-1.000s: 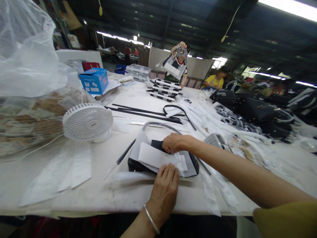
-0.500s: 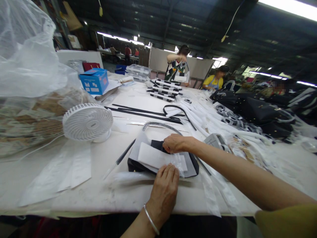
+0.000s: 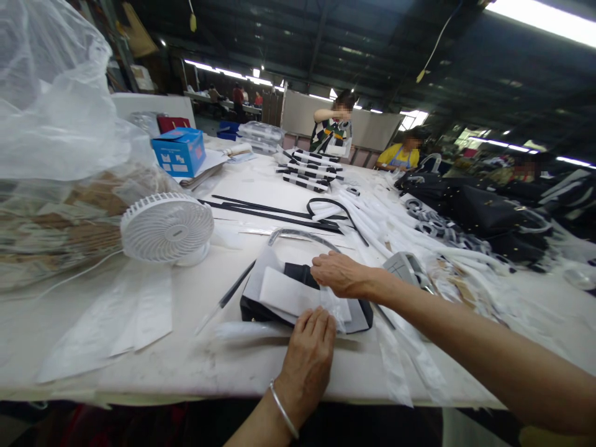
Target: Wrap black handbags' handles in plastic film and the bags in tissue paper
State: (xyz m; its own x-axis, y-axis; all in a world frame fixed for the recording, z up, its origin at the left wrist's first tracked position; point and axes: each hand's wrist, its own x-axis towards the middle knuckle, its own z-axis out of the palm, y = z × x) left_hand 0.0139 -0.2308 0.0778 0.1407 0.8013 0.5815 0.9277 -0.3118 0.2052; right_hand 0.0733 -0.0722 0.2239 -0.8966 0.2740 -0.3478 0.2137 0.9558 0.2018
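A black handbag [image 3: 249, 308] lies on the table in front of me, its handle [image 3: 298, 233] wrapped and arched away from me. White foam sheet [image 3: 284, 292] and pale wrapping cover much of the bag. My left hand [image 3: 311, 351], a bangle on its wrist, grips the bag's near edge with its fingers bent over the wrapping; the thumb is hidden. My right hand [image 3: 339, 273] is closed above the bag's far right part, beside a black strip [image 3: 298, 272]. Crumpled clear plastic [image 3: 333, 304] lies between both hands. What the right fingertips hold is hidden.
A white fan [image 3: 167, 228] and a blue box [image 3: 179, 152] stand left, near a large plastic sack [image 3: 69, 217]. Black strips [image 3: 274, 211] lie beyond the bag. A grey tape dispenser [image 3: 403, 268], white tubes and black bags [image 3: 484, 205] are right. Co-workers stand across the table.
My right hand has moved a little to the right and lifted slightly, showing more of the black strip. The left hand stays at the bag's near edge.
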